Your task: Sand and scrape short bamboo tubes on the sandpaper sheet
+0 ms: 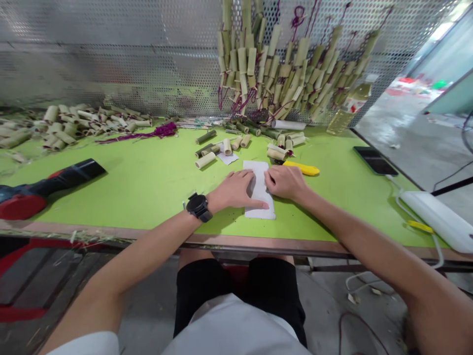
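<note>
A white sheet of paper [254,213] lies flat on the green tabletop, longer from front to back than across. My left hand [236,190] rests on its left part with fingers stretched out and thumb apart, pressing it down. Against the paper's right edge is my right hand [286,181], its fingers curled closed. Whatever those fingers grip, if anything, is hidden. Just beyond the right hand lies a yellow-handled utility knife [303,168]. Short cut bamboo tubes [227,147] are scattered behind the paper, some beside a smaller white paper scrap [228,158].
At left are a red and black power tool [25,199], a pile of bamboo pieces [62,125] and purple cord [162,130]. Strung bamboo [284,74] hangs on the perforated metal panel. A bottle [349,108], a phone [376,160] and a white power bank-like block [439,217] are at right.
</note>
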Action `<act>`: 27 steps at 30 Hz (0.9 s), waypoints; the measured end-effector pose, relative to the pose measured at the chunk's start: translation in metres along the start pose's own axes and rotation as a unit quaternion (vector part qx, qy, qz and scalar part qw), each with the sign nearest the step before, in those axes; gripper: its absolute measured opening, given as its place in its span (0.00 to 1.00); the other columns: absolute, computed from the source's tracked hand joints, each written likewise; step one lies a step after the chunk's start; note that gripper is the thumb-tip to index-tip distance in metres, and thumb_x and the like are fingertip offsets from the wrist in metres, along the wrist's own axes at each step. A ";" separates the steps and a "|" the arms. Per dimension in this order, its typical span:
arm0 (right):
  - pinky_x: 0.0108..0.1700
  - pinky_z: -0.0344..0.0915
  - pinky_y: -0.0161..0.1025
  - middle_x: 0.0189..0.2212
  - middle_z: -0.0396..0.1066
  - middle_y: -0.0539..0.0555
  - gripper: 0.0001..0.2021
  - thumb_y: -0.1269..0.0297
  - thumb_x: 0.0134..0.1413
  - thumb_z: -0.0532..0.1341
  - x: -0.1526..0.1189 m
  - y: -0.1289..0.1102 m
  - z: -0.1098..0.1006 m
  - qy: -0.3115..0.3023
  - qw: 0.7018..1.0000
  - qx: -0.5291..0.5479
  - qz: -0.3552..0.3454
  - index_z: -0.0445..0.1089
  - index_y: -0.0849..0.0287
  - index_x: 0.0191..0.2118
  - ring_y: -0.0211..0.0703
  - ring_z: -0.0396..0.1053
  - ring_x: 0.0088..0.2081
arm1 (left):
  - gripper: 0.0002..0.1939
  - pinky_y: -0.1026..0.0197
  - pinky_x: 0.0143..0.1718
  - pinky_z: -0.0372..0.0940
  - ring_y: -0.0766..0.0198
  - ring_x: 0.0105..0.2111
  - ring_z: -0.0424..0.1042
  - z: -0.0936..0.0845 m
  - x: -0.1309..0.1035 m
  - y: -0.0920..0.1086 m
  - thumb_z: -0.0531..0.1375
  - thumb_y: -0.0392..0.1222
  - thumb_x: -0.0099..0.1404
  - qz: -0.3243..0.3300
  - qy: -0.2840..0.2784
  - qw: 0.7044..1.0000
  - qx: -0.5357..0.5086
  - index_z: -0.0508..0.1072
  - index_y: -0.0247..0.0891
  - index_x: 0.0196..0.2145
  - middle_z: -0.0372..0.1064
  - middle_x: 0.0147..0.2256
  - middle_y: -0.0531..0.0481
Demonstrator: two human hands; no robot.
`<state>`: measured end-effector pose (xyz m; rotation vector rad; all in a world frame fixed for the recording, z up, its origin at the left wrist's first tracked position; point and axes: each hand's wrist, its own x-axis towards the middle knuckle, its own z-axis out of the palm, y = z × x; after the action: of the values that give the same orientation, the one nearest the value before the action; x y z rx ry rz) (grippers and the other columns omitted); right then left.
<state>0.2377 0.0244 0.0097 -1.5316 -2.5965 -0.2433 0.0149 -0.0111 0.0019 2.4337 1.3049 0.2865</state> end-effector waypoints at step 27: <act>0.35 0.55 0.46 0.36 0.84 0.66 0.25 0.59 0.76 0.51 0.006 -0.004 -0.003 -0.009 0.996 0.039 0.080 0.84 0.63 0.37 0.51 0.73 0.33 | 0.55 0.35 0.71 0.61 0.28 0.70 0.69 -0.004 0.001 0.001 0.63 0.89 0.61 -0.006 -0.013 1.000 0.008 0.70 0.42 0.67 0.70 0.73 0.32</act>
<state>0.2314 0.0269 0.0134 -1.7084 -2.4480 -0.1114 0.0149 -0.0105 0.0059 2.4339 1.3167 0.2404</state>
